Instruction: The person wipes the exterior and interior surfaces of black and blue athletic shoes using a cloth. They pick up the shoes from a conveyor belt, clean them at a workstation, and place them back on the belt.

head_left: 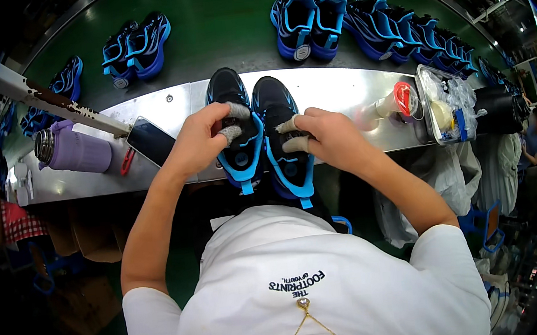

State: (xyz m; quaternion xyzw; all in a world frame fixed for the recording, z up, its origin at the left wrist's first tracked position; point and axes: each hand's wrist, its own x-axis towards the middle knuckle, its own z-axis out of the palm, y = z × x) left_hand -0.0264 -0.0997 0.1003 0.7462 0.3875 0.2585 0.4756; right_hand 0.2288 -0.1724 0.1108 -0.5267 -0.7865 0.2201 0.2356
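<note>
Two black sneakers with bright blue collar lining and heel tabs lie side by side in front of me, toes pointing away. My left hand [205,138] grips the left sneaker [240,160] by its upper, near the tongue. The thumb and forefinger wear pale cloth finger covers. My right hand [323,136] has its covered fingers closed at the outer side of the right sneaker [276,106], beside its laces and collar. What the fingertips pinch there is partly hidden. The heels of both sneakers stick out over the near edge of the metal bench [339,94].
Beyond the bench, a green surface [223,18] carries a sneaker pair [137,48] and a long row of sneakers [390,26]. Leftward are a purple flask [75,149], a phone [151,141] and a chipped metal bar [61,102]. Rightward stand a red-lidded cup [403,99] and a tray [432,99].
</note>
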